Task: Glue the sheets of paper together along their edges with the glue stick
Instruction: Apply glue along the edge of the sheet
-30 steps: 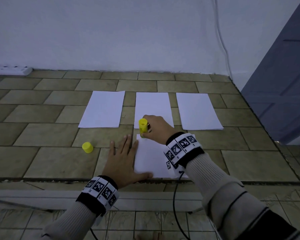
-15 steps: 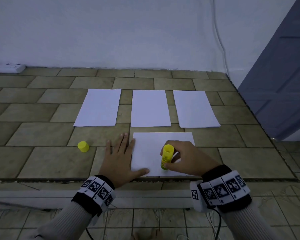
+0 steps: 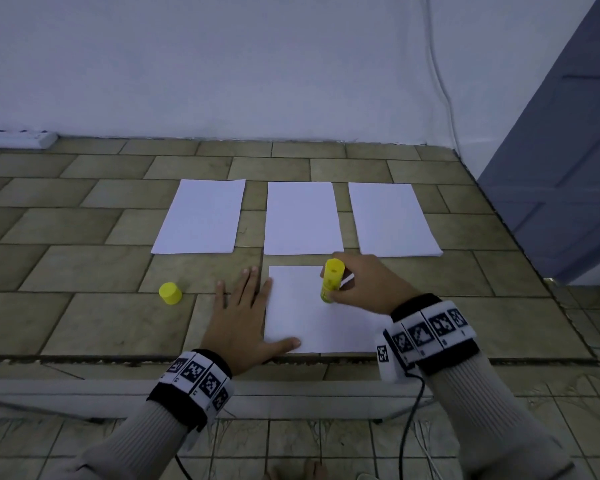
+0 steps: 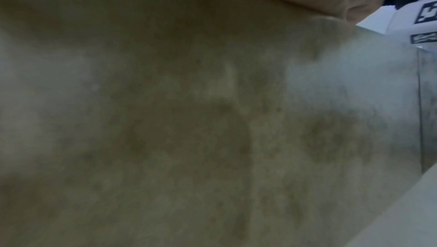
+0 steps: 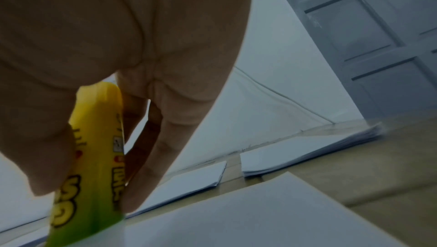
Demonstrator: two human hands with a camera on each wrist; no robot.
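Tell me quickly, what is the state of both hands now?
Left hand: open, flat, pressing the near sheet down at its left edge.
Right hand: closed around the glue stick.

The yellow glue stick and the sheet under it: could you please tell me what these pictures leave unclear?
- Yellow glue stick: its tip is hidden by its own body in the head view and cut off by the bottom edge in the right wrist view.
- Near white paper sheet: its right side is covered by the right hand.
- Left wrist view: blurred tile only.
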